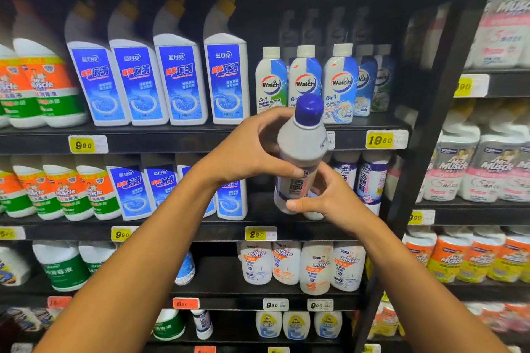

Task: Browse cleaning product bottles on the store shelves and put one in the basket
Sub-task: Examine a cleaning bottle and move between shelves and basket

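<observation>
Black store shelves (200, 143) packed with cleaning bottles fill the wall in front of you. You hold a white bottle (301, 149) with a blue cap (309, 109) up before the middle shelves, tilted slightly, its label partly hidden. Your left hand (252, 149) grips its upper body; your right hand (324, 195) curls around its lower part.

Fingers (298, 172) cover the white bottle's (301, 146) label.

Yellow price tags (379, 139) line the black shelf edges (200, 142).
</observation>
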Demonstrator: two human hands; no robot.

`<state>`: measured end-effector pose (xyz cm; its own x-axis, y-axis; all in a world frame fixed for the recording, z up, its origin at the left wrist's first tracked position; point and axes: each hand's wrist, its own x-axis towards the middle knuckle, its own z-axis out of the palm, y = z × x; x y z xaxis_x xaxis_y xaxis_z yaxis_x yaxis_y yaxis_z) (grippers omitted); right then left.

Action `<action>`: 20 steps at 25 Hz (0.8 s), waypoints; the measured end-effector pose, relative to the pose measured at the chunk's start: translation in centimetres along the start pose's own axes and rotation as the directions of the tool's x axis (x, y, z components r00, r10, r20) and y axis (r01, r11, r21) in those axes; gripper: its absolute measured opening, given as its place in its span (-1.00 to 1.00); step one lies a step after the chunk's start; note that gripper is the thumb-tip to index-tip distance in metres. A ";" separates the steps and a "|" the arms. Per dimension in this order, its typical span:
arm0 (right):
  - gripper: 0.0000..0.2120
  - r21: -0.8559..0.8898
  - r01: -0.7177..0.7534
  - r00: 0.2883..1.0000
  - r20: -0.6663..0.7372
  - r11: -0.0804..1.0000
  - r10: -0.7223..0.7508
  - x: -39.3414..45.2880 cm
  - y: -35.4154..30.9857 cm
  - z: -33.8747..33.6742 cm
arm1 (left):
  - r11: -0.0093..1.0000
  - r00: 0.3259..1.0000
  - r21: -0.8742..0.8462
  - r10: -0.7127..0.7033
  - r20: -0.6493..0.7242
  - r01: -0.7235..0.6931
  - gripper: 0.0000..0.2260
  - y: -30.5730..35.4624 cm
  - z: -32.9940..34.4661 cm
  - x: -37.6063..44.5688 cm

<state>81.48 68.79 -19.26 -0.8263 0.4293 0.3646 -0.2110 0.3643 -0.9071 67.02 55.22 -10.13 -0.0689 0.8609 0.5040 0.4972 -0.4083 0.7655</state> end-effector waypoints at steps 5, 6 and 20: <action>-0.33 -0.064 0.043 0.999 -0.004 0.997 -0.043 0.1 0.5 -0.3 | 0.993 0.994 0.107 0.035 0.106 -0.047 -0.31 0.0 0.5 0.1; -0.32 -0.069 0.044 0.999 0.007 0.997 -0.044 0.2 0.5 -0.3 | 0.993 0.994 0.110 0.032 0.103 -0.043 -0.32 0.0 0.5 0.0; -0.44 0.014 -0.047 0.986 -0.157 0.999 0.049 -1.7 3.6 3.1 | 0.955 0.930 -0.262 -0.216 -0.297 0.138 -0.40 -6.6 2.9 -1.7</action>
<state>80.50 66.76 -23.78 -0.7432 0.5711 0.3487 -0.1790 0.3324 -0.9260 66.40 57.33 -17.23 -0.4282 0.7989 0.4224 0.2385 -0.3510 0.9055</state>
